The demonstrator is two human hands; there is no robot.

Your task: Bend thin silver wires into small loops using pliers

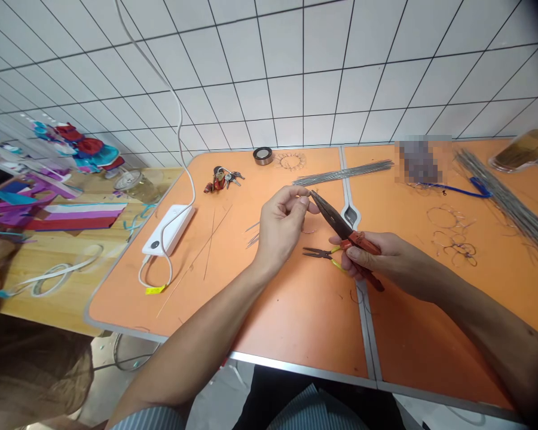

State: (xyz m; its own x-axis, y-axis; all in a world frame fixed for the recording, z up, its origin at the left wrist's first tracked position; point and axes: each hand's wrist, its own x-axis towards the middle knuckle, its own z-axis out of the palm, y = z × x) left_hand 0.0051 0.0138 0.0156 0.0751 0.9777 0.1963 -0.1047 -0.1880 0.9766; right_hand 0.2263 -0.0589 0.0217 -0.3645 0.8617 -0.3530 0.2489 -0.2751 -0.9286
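Observation:
My left hand (281,222) is closed in a pinch above the orange table (296,310), holding a thin bit of wire at its fingertips. My right hand (376,258) grips the red handles of long-nose pliers (341,228), whose dark jaws point up-left and meet the wire at my left fingertips. A second, smaller pair of pliers with yellow handles (323,255) lies on the table just under my hands.
A white power bank (168,229) with its cable lies at the left. Keys (222,178), a tape roll (263,156), bundles of straight wire (343,172) and bent wire loops (455,242) lie around. Another person's head shows at bottom left beside a wooden table (63,263).

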